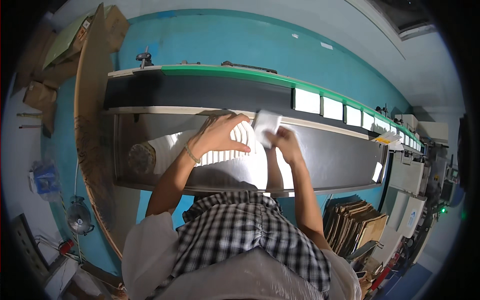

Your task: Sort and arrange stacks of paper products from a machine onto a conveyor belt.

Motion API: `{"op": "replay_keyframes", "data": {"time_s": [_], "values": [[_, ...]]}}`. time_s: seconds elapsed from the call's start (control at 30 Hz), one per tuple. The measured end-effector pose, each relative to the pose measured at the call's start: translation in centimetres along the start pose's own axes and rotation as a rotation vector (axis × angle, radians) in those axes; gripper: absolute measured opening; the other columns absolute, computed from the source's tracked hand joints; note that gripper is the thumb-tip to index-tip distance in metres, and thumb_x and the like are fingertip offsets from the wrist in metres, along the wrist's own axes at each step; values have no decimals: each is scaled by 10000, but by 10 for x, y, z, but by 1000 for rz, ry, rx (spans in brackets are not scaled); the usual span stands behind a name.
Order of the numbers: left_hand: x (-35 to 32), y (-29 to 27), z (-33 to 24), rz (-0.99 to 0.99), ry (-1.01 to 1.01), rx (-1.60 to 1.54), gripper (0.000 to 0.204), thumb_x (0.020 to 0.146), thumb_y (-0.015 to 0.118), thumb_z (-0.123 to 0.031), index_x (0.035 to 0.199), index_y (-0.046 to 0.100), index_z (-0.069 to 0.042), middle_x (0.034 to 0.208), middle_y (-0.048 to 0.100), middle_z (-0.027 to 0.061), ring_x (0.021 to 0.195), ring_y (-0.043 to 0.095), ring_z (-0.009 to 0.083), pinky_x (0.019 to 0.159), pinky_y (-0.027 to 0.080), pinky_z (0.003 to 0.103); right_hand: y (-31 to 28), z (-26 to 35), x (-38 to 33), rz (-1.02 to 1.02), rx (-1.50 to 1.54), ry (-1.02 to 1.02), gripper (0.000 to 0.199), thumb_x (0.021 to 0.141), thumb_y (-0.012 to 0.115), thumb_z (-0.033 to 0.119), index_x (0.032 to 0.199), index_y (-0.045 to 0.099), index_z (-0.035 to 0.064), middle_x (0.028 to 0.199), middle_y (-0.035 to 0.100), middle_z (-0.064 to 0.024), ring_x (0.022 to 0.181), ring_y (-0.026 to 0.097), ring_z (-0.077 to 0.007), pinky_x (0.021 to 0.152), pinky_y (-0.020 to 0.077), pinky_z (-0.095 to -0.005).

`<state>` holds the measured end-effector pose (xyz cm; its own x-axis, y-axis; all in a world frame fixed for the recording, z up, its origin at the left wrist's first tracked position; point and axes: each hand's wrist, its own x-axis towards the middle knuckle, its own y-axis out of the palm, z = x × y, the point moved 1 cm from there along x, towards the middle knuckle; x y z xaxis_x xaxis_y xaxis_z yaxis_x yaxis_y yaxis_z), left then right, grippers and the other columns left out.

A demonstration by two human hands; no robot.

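Head view: right hand (286, 142) pinches a flat, white, rectangular piece with a smooth-looking face (267, 125) between thumb and fingers near its lower right edge; outline blurred, so exact finger contact is unclear. Piece hangs above a shallow, brushed grey metal tray (340, 156), just beside the right end of a long row of thin white pieces set face to face on edge (220, 157). Left hand (216, 132) sits astride that end, thumb and fingers spread apart in a wide curve; cannot tell whether they squeeze the row or only steady it. Beyond the tray, a dark, flat belt (225, 99) with a bright green edge strip (200, 72) bears spaced white squares (306, 101). Handling, estimated: single piece light, likely soft or semi-stiff, perhaps slick on the face; creasing more probable than breakage. Best hold on one piece: thumb and fingers on opposite faces close to an edge, pressure low. Row probably heavier and prone to fan or topple; support best placed at its end, with thumb and fingers across both sides.
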<state>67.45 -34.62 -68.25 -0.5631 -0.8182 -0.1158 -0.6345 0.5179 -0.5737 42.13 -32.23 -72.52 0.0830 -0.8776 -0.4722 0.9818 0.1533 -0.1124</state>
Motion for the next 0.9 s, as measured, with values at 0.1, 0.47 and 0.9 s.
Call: {"op": "replay_keyframes", "data": {"time_s": [0.1, 0.47, 0.9], "values": [[-4, 1, -1, -1, -3, -26, 763, 672, 864, -469, 1261, 570, -84, 1113, 653, 213, 1061, 627, 415, 888, 502, 455, -1, 13, 32, -212, 337, 7, 366, 959, 679, 355, 943, 610, -3, 782, 636, -48, 684, 626, -138, 614, 503, -255], [-9, -13, 10, -15, 7, -45, 731, 686, 868, -409, 1254, 579, -52, 1215, 641, 234, 1110, 623, 422, 926, 508, 428, 45, 19, -12, 111, -22, 65, 446, 972, 646, 369, 1137, 633, -45, 870, 644, -72, 734, 572, -117, 640, 479, -269], [-12, -12, 25, 1, -63, -39, 745, 674, 881, -403, 1256, 569, -58, 1159, 663, 211, 1081, 636, 415, 910, 504, 428, 82, 23, -8, 107, -190, -106, 508, 963, 659, 417, 1190, 593, -33, 941, 662, -82, 794, 601, -129, 727, 499, -270]]}}
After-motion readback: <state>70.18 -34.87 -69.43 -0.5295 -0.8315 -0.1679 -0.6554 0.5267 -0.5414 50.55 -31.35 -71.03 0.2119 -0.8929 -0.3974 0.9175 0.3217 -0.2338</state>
